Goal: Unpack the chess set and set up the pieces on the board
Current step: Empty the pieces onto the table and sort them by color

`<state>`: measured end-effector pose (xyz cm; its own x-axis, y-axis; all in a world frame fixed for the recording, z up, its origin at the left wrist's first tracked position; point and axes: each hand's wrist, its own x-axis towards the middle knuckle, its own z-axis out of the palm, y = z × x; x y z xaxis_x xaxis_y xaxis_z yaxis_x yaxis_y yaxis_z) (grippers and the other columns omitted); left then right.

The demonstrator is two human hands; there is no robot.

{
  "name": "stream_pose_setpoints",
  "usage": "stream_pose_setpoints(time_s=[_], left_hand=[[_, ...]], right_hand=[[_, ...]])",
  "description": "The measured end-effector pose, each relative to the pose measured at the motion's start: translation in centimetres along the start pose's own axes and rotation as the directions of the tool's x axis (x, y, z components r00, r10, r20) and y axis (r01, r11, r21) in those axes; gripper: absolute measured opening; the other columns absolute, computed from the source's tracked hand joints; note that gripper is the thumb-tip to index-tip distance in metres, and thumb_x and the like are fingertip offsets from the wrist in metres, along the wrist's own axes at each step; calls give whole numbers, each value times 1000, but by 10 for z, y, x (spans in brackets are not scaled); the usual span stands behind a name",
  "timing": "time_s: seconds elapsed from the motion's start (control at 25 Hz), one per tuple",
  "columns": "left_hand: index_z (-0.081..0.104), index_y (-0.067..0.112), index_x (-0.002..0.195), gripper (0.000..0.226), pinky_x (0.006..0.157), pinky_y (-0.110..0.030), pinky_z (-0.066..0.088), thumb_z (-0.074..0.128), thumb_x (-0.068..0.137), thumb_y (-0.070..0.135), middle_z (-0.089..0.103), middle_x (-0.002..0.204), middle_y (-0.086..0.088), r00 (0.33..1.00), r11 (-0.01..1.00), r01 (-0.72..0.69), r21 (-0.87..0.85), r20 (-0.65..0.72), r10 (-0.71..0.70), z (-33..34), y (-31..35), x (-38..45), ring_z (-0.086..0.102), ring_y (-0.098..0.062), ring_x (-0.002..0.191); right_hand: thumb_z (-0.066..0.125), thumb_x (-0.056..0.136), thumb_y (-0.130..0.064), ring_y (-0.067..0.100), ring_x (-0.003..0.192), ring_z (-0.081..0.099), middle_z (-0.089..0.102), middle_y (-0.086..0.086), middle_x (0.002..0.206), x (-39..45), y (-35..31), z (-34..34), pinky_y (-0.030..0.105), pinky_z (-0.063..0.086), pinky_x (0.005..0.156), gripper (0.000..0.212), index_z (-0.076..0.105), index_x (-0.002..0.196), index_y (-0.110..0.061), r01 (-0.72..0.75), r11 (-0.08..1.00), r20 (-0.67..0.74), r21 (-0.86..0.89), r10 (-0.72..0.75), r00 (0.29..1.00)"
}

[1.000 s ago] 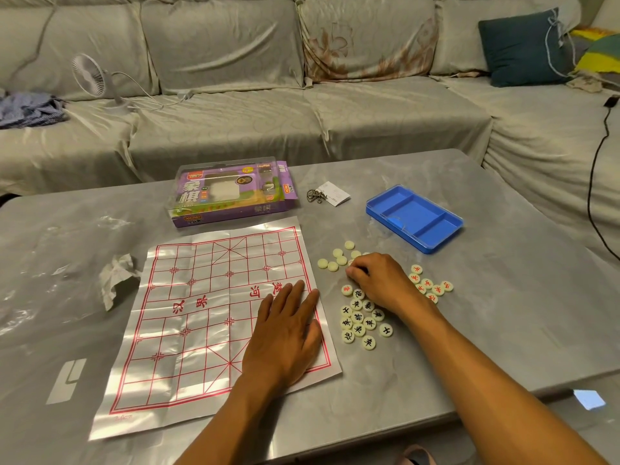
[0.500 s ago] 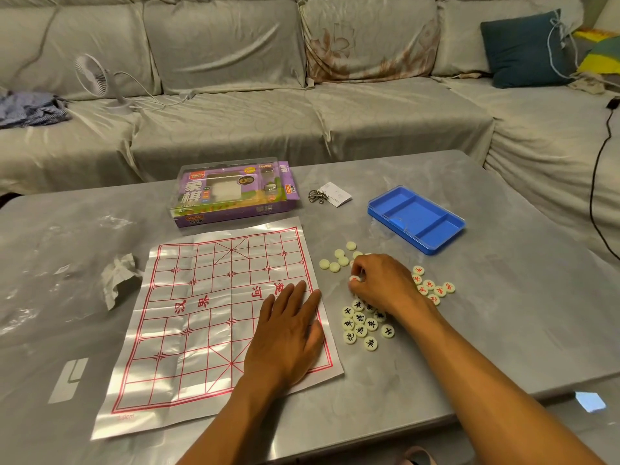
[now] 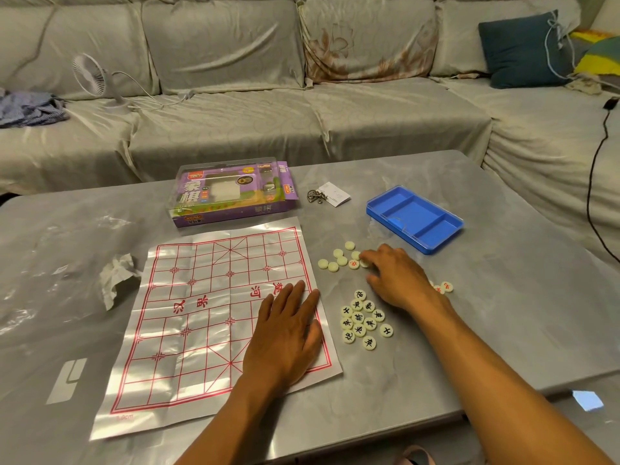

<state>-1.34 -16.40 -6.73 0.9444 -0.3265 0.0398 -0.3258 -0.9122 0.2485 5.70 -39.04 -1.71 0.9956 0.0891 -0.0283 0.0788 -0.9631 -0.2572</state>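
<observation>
A thin plastic chess board (image 3: 208,317) with a red grid lies flat on the grey table. My left hand (image 3: 285,333) rests open and flat on its near right part. To the right of the board lie round cream pieces: a cluster with black characters (image 3: 364,320), several blank-side-up ones (image 3: 337,260), and one with a red character (image 3: 353,264). My right hand (image 3: 399,280) hovers over the pieces, fingers spread, its fingertips touching pieces beside the red-marked one. A few red-marked pieces (image 3: 444,287) peek out behind its wrist.
The purple chess box (image 3: 231,193) stands behind the board. A blue divided tray (image 3: 416,218) sits at the back right, with a metal ring puzzle and white card (image 3: 328,195) between them. A crumpled tissue (image 3: 117,276) lies left of the board. A sofa runs behind the table.
My right hand has shifted away from me, from the black-marked cluster to the blank pieces. A red-marked piece now lies face up among them. The left hand has stayed put.
</observation>
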Motion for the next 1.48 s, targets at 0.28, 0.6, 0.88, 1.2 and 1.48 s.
stream_pose_setpoints(time_s=[0.28,0.6,0.88,1.2,1.48], left_hand=[[-9,42,147,80,117,-36,-14,-27,73,68,-19,153,16,1000,1000,2,-4,-2,-2,0,1,0,-19,-10,143],[-7,42,148,80,116,-36,-14,-26,74,68,-18,153,16,1000,1000,0,-2,-9,0,1,0,1,-18,-10,144],[-8,42,148,80,117,-36,-13,-26,74,67,-18,153,16,1000,1000,-2,0,-11,2,0,0,0,-18,-10,144],[-8,43,147,80,115,-34,-17,-26,74,69,-19,152,16,1000,1000,5,-3,-6,-5,0,1,1,-19,-9,143],[-12,44,146,82,114,-34,-18,-30,70,69,-23,151,17,1000,1000,9,12,8,-9,-2,2,0,-24,-8,141]], right_hand=[[59,95,-20,16,100,60,67,2,114,5,2,-1,26,47,86,18,72,107,-17,-122,932,29,341,120,992],[73,84,-25,6,83,59,65,-11,86,0,4,-3,20,46,73,5,71,88,-26,-135,900,-10,415,153,988],[58,94,-28,18,93,57,66,1,102,2,11,-6,33,51,81,12,65,101,-21,-260,965,-171,44,264,949],[52,97,-35,18,105,49,59,0,115,1,-10,10,31,45,84,27,64,118,-24,76,997,-107,28,-72,992],[53,96,-36,14,93,46,60,-3,101,-3,-19,19,25,39,76,17,60,97,-20,65,997,-243,-32,-71,967]])
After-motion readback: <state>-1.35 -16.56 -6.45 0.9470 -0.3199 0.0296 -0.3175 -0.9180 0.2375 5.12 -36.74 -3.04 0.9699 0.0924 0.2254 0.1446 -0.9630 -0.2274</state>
